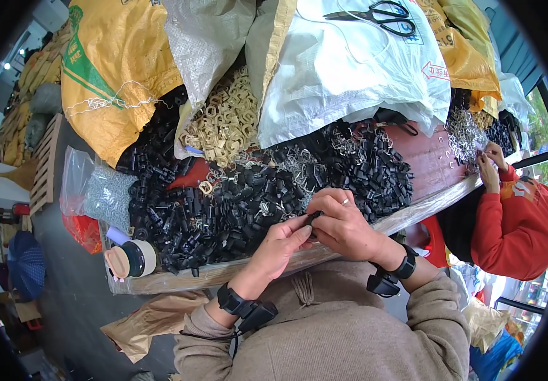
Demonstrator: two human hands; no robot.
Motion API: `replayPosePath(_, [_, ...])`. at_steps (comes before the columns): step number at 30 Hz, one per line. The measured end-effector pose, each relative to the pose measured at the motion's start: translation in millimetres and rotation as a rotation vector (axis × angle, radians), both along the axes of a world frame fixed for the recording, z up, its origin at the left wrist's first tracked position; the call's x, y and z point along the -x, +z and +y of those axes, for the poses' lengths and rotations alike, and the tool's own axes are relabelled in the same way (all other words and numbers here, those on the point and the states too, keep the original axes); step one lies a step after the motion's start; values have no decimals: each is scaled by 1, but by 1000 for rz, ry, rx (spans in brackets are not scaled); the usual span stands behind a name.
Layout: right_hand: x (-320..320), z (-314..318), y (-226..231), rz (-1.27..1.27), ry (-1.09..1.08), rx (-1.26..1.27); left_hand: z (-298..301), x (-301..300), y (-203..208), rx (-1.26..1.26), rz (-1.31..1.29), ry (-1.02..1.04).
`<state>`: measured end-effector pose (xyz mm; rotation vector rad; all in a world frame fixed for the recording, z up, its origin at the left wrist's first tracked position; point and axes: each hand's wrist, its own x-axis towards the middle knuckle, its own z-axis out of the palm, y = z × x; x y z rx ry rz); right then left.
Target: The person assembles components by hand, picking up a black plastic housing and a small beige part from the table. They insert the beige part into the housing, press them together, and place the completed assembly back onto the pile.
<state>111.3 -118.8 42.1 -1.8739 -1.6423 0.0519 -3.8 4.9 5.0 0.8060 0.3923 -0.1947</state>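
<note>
Both my hands meet over the table's near edge, around a small black plastic part (313, 219). My left hand (279, 246) pinches it between thumb and fingers. From the other side, the closed fingers of my right hand (345, 227), which wears a ring, grip the same part. Fingers cover most of it, so its exact kind does not show. Just beyond lies a wide heap of loose black plastic parts (223, 219), mixed with small silvery metal hooks (293, 155). Gold-coloured ring-like pieces (226, 120) spill from a sack behind the heap.
Yellow sacks (115, 70) and a white sack (350, 82) bearing black scissors (382, 18) line the far side. A round container (135, 259) stands at the left table corner, near a clear bag of small grey pieces (110, 193). A co-worker in red (518, 222) handles metal pieces at right.
</note>
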Motion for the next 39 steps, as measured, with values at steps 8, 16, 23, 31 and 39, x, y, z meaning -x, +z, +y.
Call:
replayPosePath(8, [-10, -3, -3, 125, -6, 87, 1, -7, -5, 51, 36, -58])
replayPosePath(16, [-20, -2, -20, 194, -6, 53, -1, -16, -12, 125, 107, 16])
replayPosePath(23, [-25, -4, -12, 228, 63, 118, -4, -15, -11, 102, 87, -11])
replayPosePath(31, [-26, -9, -15, 257, 31, 75, -2, -19, -9, 157, 73, -7])
replayPosePath(39, [-65, -22, -11, 467, -358, -134, 11, -23, -3, 188, 37, 21])
